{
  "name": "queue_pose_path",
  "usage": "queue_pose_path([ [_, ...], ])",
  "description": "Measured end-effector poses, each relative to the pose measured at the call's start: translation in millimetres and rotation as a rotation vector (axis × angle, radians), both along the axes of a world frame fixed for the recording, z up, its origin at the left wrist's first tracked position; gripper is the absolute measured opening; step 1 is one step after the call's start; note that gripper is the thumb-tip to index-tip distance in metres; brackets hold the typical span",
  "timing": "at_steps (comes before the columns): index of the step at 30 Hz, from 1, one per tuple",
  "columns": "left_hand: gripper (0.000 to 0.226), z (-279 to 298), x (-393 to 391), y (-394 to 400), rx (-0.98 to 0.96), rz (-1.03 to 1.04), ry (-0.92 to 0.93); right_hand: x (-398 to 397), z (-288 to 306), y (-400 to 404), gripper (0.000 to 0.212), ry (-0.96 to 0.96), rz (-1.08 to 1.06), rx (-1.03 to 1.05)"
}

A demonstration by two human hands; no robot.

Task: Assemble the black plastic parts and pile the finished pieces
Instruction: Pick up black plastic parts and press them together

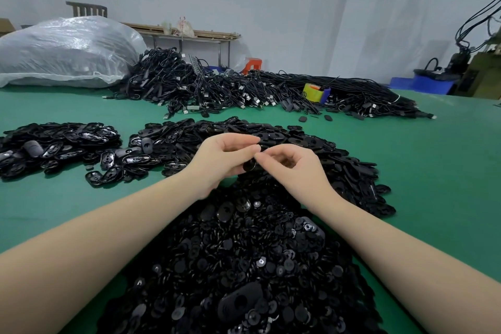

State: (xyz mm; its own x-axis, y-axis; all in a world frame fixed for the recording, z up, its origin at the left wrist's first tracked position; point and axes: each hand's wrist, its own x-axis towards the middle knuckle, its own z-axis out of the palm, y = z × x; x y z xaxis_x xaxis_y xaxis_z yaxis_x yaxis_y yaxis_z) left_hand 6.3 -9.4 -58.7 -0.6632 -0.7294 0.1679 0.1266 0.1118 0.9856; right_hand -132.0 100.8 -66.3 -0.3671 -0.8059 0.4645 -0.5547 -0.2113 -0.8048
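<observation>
My left hand (225,160) and my right hand (295,168) meet above the table's middle, fingertips pinched together on a small black plastic part (249,165) held between them. Most of the part is hidden by my fingers. Under my forearms lies a big heap of small round black parts (244,260). Behind my hands spreads a heap of flat oval black shells (325,154). A separate pile of oval pieces (54,146) lies at the left.
The green table (439,171) carries a long tangle of black cables (244,89) across the back, with a yellow tape roll (313,91) on it. A large clear plastic bag (65,51) sits back left. Blue bins (423,84) stand at the far right.
</observation>
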Motion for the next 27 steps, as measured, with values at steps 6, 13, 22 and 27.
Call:
queue_pose_path([
  [6, 0.02, -0.9, 0.7, 0.6, 0.11, -0.037, 0.102, 1.7, 0.8, 0.9, 0.012, 0.272, 0.023, 0.051],
  [13, 0.016, 3.3, 5.4, -2.3, 0.223, -0.114, 0.112, -3.0, 1.6, -0.8, 0.012, -0.076, -0.034, -0.036],
  [22, 0.018, 2.3, 4.7, -1.5, 0.175, -0.153, 0.001, 1.0, 5.7, 1.4, 0.009, -0.163, -0.041, -0.033],
  [27, 0.022, 2.9, 4.3, -1.3, 0.172, -0.101, 0.002, -1.3, 3.7, 0.7, 0.005, -0.143, -0.087, -0.063],
])
